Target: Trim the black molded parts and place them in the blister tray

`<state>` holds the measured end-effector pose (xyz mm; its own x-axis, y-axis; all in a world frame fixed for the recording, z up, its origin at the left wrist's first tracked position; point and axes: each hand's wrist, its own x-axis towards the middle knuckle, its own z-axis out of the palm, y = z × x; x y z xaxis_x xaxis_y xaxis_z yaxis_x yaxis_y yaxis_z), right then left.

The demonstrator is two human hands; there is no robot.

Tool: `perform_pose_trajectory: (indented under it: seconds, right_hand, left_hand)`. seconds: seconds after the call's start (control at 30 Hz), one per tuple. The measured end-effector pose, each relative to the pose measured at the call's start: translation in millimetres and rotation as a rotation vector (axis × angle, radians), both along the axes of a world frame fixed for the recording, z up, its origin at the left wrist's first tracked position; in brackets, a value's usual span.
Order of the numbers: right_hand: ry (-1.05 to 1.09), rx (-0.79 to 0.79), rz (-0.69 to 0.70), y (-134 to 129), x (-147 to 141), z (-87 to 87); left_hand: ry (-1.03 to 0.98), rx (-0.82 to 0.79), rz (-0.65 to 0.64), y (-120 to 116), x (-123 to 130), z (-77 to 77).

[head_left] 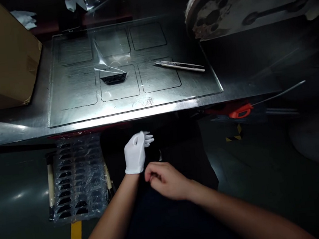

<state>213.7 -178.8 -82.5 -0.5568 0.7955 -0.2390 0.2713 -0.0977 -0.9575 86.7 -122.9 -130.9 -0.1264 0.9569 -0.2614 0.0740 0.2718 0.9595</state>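
My left hand (136, 152) wears a white glove and hangs in front of the table edge, its fingers apart and nothing visible in it. Just right of the glove's cuff is my bare right hand (166, 179), fingers curled together; whether it holds anything is hidden. On the glass-like sheet (79, 112) lies a small black part (113, 78) with clear film (100, 57) behind it. A utility knife (181, 66) rests on the sheet to the right.
A cardboard box (1, 56) stands at the left. Below the table edge is a clear tray (81, 177) with several black parts. A large machine part (222, 12) juts in at the back right, and an orange-handled tool (241, 111) sits at the right edge.
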Motion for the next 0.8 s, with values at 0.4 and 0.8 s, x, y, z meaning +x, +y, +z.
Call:
perform_pose_trajectory:
  seconds: [0.4, 0.8]
  right_hand:
    - [0.023, -0.024, -0.196, 28, 37, 3.8]
    - [0.392, -0.571, -0.245, 11, 32, -28.3]
  left_hand:
    - [0.212, 0.270, -0.147, -18, 3, 42.9]
    - [-0.694, 0.091, -0.204, -13, 6, 88.9]
